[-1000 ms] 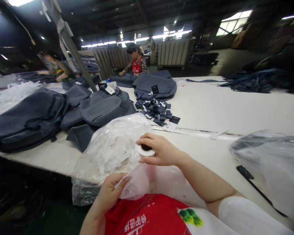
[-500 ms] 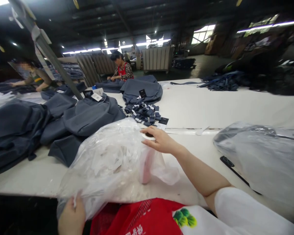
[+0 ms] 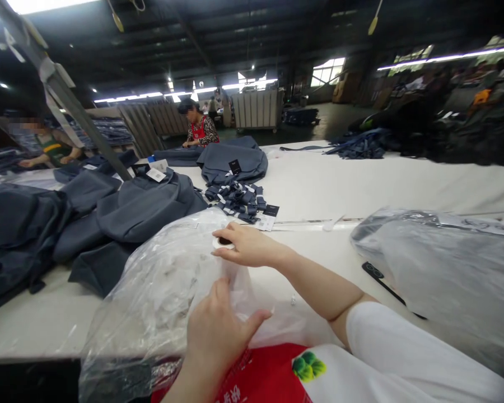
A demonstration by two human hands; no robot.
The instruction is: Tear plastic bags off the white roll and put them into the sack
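My right hand [image 3: 246, 244] is wrapped round the top of an upright roll [image 3: 217, 243], which has a white rim and a dark hole. The roll's lower part is hidden behind my left hand and whitish film. My left hand [image 3: 218, 319] lies against that film below it, thumb stretched out to the right and fingers pointing up. Left of both hands, a large clear plastic bag [image 3: 151, 280] with pale, crumpled contents covers the table edge and hangs over it.
Dark blue-grey backpacks [image 3: 147, 204] lie at the left. Several bundled straps [image 3: 239, 198] and tags [image 3: 269, 215] lie beyond my hands. A phone [image 3: 386, 285] sits beside another plastic-wrapped item [image 3: 441, 268]. A slanted metal post [image 3: 75, 106] rises at left. Two people work across the table.
My left hand has let go of the clear bag's near left edge and moved right and up to the film beside the roll. My right hand stays on the roll; the view has shifted slightly.
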